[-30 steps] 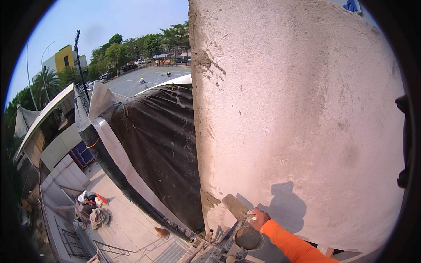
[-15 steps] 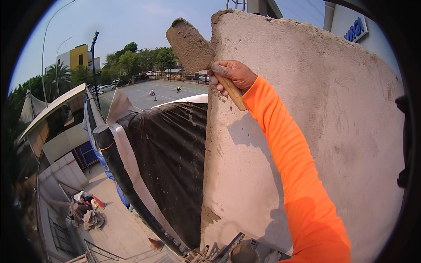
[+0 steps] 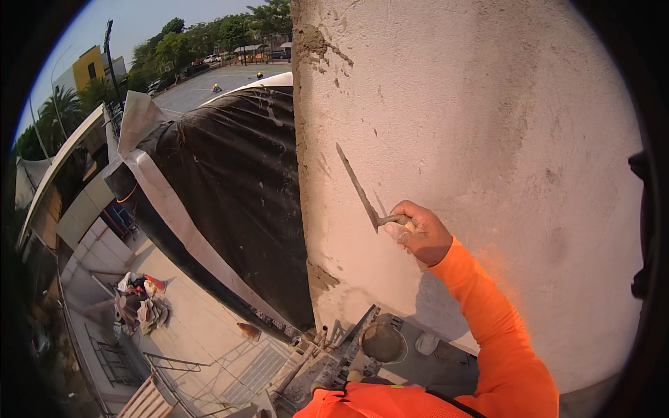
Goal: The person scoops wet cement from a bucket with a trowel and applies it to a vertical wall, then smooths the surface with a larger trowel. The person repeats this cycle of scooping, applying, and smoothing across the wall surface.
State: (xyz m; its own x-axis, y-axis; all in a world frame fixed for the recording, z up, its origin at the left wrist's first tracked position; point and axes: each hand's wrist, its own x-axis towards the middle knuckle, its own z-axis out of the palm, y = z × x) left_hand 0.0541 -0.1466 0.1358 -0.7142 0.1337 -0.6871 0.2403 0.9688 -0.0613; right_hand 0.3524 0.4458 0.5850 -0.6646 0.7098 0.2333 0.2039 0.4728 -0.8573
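Note:
My right hand [image 3: 419, 232], at the end of an orange sleeve, is closed around the handle of a trowel [image 3: 358, 187]. The blade is seen edge-on, tilted up and to the left, in front of a pale plastered wall [image 3: 453, 139]. I cannot tell whether the blade touches the wall. Wet grey-brown mortar [image 3: 311, 43] clings to the wall's left edge near the top, and a rougher patch [image 3: 322, 277] shows lower on that edge. My left hand is out of the picture.
Below the wall, a bucket of mortar [image 3: 383, 341] stands among boards and poles. A dark sheet [image 3: 237, 160] hangs left of the wall, behind a thick black pole [image 3: 188, 247]. Far beneath lies a paved yard with heaped sacks [image 3: 143, 306] and an orange cone [image 3: 249, 331].
My right hand has come down from the wall's upper left edge with the trowel, whose blade has turned from face-on to edge-on. The view has tipped downward, showing more of the bucket.

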